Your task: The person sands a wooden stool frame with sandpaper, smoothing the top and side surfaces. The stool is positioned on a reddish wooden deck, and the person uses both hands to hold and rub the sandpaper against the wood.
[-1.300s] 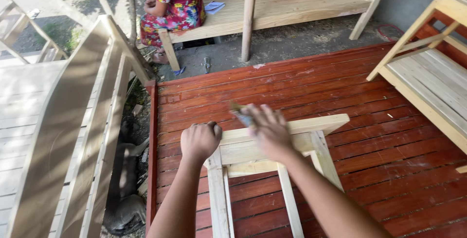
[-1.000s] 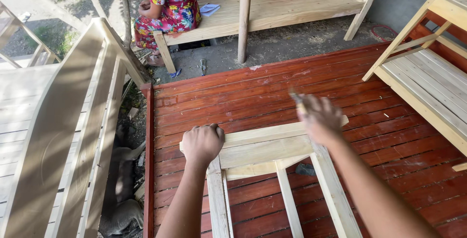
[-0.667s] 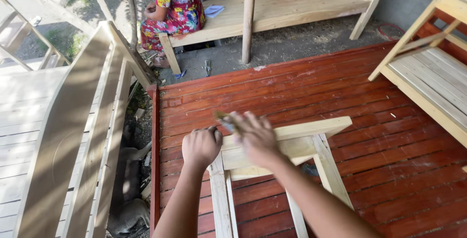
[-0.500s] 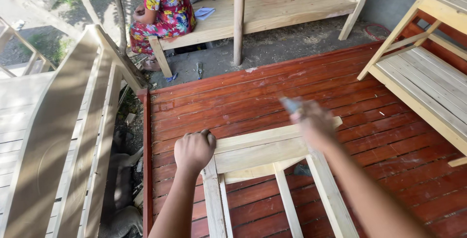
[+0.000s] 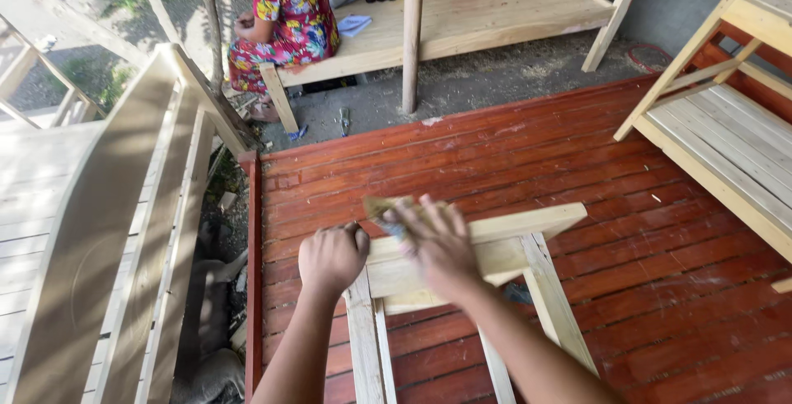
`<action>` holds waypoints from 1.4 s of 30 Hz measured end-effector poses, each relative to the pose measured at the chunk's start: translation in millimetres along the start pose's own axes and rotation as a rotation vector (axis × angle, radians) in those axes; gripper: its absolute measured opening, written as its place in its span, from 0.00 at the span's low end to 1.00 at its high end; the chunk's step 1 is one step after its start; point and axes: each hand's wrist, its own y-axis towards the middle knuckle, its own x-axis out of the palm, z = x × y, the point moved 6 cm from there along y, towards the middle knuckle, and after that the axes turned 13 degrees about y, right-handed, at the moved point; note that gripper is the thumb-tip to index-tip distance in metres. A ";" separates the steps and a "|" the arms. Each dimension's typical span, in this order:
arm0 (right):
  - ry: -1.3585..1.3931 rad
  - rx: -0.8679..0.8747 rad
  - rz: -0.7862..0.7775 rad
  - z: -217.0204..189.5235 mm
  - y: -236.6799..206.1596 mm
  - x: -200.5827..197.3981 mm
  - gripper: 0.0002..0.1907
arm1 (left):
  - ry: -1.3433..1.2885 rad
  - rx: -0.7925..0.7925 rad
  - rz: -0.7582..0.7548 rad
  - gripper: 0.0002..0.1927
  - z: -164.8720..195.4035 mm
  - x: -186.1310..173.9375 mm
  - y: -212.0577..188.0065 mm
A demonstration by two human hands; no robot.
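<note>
Now sanding the top rail (image 5: pixel 511 226) of the pale wooden frame (image 5: pixel 540 305) with sandpaper (image 5: pixel 384 208) pressed under the flat right hand (image 5: pixel 437 243), left hand (image 5: pixel 332 257) clamped on the corner, needing next a steady stroke along the rail.

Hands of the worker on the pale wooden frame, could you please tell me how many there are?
2: left hand grips the frame's left corner; right hand presses sandpaper on its top rail.

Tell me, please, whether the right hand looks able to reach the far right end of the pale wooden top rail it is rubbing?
Probably yes. The right hand, pressing a small tan sanding pad, already lies on the pale wooden top rail, and nothing sits on the rail toward its right end. The left hand grips the frame's left corner, out of the way.
</note>
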 end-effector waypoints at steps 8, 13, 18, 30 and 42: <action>-0.179 0.613 -0.112 121.5 -23.9 -116.9 0.27 | 0.011 -0.034 0.033 0.19 10.0 16.9 0.2; -0.352 0.359 -0.437 21.2 12.9 -47.7 0.16 | 0.030 -0.029 -0.006 0.20 23.2 6.7 1.5; 0.024 0.109 -0.234 -9.1 11.9 -5.5 0.25 | -0.004 0.001 0.009 0.20 29.1 -13.5 -1.4; -0.251 0.474 -0.242 109.9 -24.1 -143.6 0.22 | -0.012 -0.052 -0.033 0.21 73.4 -50.0 0.1; -0.234 0.565 -0.207 174.8 -56.0 -224.6 0.25 | -0.028 -0.019 0.050 0.21 103.9 -95.0 -3.5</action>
